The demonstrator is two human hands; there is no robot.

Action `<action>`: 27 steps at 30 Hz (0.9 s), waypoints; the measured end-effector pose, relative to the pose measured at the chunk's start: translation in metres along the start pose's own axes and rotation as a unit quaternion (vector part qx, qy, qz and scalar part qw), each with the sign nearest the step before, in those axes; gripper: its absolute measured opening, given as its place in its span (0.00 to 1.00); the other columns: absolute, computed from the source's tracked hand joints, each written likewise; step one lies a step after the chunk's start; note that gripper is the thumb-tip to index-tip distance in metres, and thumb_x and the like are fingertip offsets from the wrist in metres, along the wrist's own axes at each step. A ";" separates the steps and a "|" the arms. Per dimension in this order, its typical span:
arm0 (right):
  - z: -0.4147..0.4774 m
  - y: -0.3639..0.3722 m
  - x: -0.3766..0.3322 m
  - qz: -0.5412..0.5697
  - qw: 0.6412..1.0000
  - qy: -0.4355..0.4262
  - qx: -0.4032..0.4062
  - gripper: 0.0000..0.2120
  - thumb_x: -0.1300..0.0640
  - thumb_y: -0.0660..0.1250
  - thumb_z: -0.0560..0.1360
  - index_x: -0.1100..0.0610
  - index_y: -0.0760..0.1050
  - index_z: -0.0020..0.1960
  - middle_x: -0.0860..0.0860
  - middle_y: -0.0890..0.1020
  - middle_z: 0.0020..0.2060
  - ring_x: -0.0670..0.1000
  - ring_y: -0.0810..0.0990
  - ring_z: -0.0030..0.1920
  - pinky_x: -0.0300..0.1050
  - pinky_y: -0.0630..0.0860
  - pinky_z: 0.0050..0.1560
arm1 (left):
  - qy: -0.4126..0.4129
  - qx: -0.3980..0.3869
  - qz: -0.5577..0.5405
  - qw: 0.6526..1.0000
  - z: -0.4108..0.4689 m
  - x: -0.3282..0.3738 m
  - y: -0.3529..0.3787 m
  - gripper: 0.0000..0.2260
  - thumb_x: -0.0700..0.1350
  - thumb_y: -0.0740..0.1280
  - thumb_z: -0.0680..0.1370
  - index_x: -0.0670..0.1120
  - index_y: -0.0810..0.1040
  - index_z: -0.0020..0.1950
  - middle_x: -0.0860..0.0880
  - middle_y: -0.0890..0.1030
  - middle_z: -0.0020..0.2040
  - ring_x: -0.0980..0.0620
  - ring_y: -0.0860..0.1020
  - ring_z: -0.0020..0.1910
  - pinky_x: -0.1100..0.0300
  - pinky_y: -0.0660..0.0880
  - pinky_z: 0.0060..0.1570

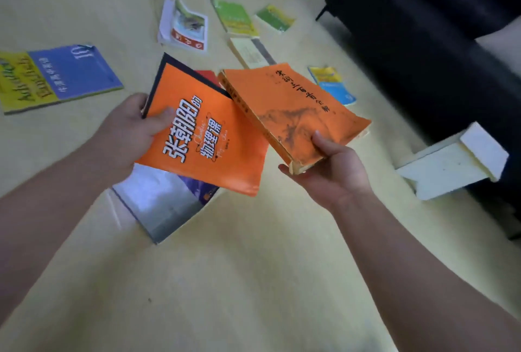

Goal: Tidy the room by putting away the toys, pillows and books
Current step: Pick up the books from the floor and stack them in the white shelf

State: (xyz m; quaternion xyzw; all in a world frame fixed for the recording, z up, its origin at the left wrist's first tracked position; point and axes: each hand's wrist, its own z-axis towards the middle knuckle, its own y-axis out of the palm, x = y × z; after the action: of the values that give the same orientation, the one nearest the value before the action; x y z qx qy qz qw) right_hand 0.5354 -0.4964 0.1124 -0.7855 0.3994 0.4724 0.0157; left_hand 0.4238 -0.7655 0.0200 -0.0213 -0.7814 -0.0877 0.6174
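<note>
My left hand [132, 129] grips a stack of books above the floor, thumb on the top one, an orange book with white characters [205, 140]. Under it in the stack show a red book [207, 75] and a grey and purple book [160, 202]. My right hand [329, 165] holds a worn orange book with black ink art [293, 106], thumb on its cover, fingers beneath. Its left edge overlaps the stack's right side. Several more books lie on the pale yellow floor beyond.
On the floor lie a blue and yellow book [56, 75] at left, a white book with a picture [186, 27], two green books [235, 17] [276, 17], a pale book [251, 51] and a blue-yellow book [334, 84]. A black sofa [423, 27] stands right, a white block [451, 163] by it.
</note>
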 end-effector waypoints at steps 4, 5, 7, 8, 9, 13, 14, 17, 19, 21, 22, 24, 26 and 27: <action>-0.033 -0.060 -0.082 0.010 0.994 -0.008 0.112 0.15 0.69 0.67 0.77 0.59 0.78 0.62 0.57 0.88 0.46 0.60 0.88 0.46 0.60 0.82 0.48 | 0.001 -0.032 0.085 0.996 -0.007 0.026 0.100 0.10 0.51 0.75 0.74 0.52 0.81 0.53 0.49 0.86 0.52 0.42 0.85 0.52 0.42 0.80 0.57; -0.039 -0.074 -0.099 0.018 0.990 -0.005 0.141 0.13 0.70 0.67 0.77 0.60 0.78 0.60 0.58 0.88 0.43 0.60 0.88 0.43 0.59 0.83 0.46 | 0.011 -0.037 0.106 0.994 -0.011 0.030 0.123 0.08 0.51 0.75 0.75 0.51 0.81 0.51 0.49 0.86 0.51 0.42 0.85 0.51 0.42 0.80 0.56; -0.052 -0.113 -0.133 0.028 0.981 0.008 0.193 0.12 0.71 0.67 0.77 0.62 0.79 0.58 0.59 0.87 0.38 0.59 0.87 0.37 0.57 0.83 0.39 | 0.022 -0.044 0.158 0.986 -0.025 0.034 0.181 0.06 0.49 0.73 0.78 0.50 0.80 0.51 0.48 0.85 0.50 0.42 0.84 0.49 0.42 0.81 0.54; -0.054 -0.126 -0.144 0.029 0.978 0.014 0.206 0.11 0.71 0.66 0.77 0.62 0.79 0.57 0.59 0.87 0.36 0.59 0.87 0.35 0.57 0.83 0.37 | 0.023 -0.038 0.183 0.982 -0.030 0.035 0.203 0.06 0.49 0.72 0.79 0.49 0.79 0.53 0.47 0.85 0.49 0.42 0.84 0.48 0.42 0.81 0.53; -0.055 -0.144 -0.156 0.039 0.975 0.012 0.217 0.11 0.71 0.66 0.77 0.62 0.79 0.57 0.59 0.86 0.36 0.58 0.86 0.34 0.58 0.83 0.37 | 0.028 -0.036 0.204 0.978 -0.036 0.037 0.233 0.07 0.50 0.72 0.79 0.48 0.78 0.54 0.46 0.84 0.49 0.41 0.84 0.47 0.42 0.81 0.52; -0.046 -0.217 -0.208 0.089 0.965 -0.017 0.245 0.11 0.73 0.65 0.75 0.60 0.78 0.52 0.59 0.85 0.44 0.60 0.85 0.39 0.62 0.84 0.45 | 0.055 -0.060 0.243 0.967 -0.053 0.035 0.361 0.08 0.50 0.73 0.79 0.48 0.77 0.51 0.49 0.83 0.45 0.43 0.84 0.46 0.44 0.81 0.51; -0.044 -0.235 -0.223 0.103 0.964 -0.026 0.245 0.11 0.72 0.66 0.75 0.59 0.77 0.51 0.59 0.85 0.44 0.60 0.85 0.40 0.62 0.84 0.46 | 0.064 -0.068 0.244 0.965 -0.057 0.036 0.392 0.08 0.49 0.72 0.79 0.48 0.76 0.51 0.51 0.83 0.44 0.44 0.83 0.46 0.48 0.81 0.50; -0.043 -0.298 -0.266 0.152 0.958 -0.053 0.239 0.10 0.70 0.69 0.74 0.58 0.77 0.51 0.59 0.86 0.45 0.60 0.86 0.42 0.63 0.83 0.48 | 0.086 -0.083 0.234 0.965 -0.066 0.039 0.484 0.07 0.49 0.71 0.80 0.48 0.76 0.52 0.54 0.82 0.45 0.47 0.83 0.46 0.52 0.80 0.48; -0.041 -0.342 -0.286 0.175 0.952 -0.090 0.235 0.12 0.69 0.69 0.75 0.57 0.77 0.55 0.58 0.86 0.47 0.60 0.87 0.46 0.64 0.83 0.49 | 0.091 -0.095 0.237 0.962 -0.075 0.039 0.543 0.07 0.49 0.71 0.80 0.49 0.76 0.53 0.54 0.82 0.45 0.48 0.83 0.47 0.53 0.79 0.47; -0.038 -0.388 -0.302 0.185 0.942 -0.127 0.250 0.14 0.68 0.69 0.75 0.53 0.77 0.56 0.55 0.86 0.50 0.59 0.86 0.49 0.63 0.83 0.50 | 0.101 -0.103 0.260 0.955 -0.088 0.041 0.603 0.07 0.49 0.71 0.80 0.48 0.77 0.54 0.54 0.82 0.45 0.47 0.83 0.48 0.51 0.80 0.49; -0.035 -0.411 -0.310 0.196 0.934 -0.147 0.258 0.14 0.68 0.69 0.75 0.51 0.76 0.54 0.53 0.86 0.50 0.58 0.86 0.50 0.62 0.83 0.52 | 0.109 -0.109 0.277 0.948 -0.096 0.044 0.631 0.08 0.49 0.71 0.79 0.48 0.77 0.53 0.55 0.82 0.45 0.47 0.83 0.48 0.50 0.80 0.51; -0.034 -0.460 -0.329 0.233 0.913 -0.182 0.280 0.15 0.68 0.69 0.75 0.48 0.76 0.51 0.50 0.86 0.50 0.56 0.85 0.52 0.62 0.82 0.56 | 0.134 -0.134 0.324 0.927 -0.114 0.053 0.691 0.07 0.50 0.70 0.79 0.48 0.77 0.53 0.56 0.82 0.45 0.47 0.83 0.49 0.49 0.80 0.52; -0.033 -0.506 -0.344 0.248 0.893 -0.208 0.313 0.15 0.67 0.69 0.75 0.48 0.76 0.53 0.47 0.85 0.49 0.53 0.85 0.52 0.59 0.82 0.58 | 0.165 -0.152 0.379 0.898 -0.133 0.061 0.745 0.09 0.54 0.69 0.79 0.50 0.77 0.52 0.57 0.83 0.44 0.48 0.83 0.47 0.47 0.80 0.52; -0.034 -0.525 -0.347 0.248 0.881 -0.221 0.337 0.16 0.67 0.69 0.74 0.48 0.76 0.54 0.46 0.85 0.48 0.51 0.84 0.51 0.56 0.82 0.57 | 0.185 -0.165 0.408 0.879 -0.140 0.064 0.769 0.10 0.56 0.68 0.78 0.51 0.76 0.53 0.57 0.83 0.45 0.48 0.83 0.47 0.45 0.80 0.52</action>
State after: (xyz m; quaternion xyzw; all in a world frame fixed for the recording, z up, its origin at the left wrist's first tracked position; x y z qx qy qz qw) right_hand 0.8159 0.0603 0.2081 -0.4834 0.7025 0.4590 0.2492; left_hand 0.6526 -0.0369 0.1982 -0.4235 -0.5492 0.0416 0.7192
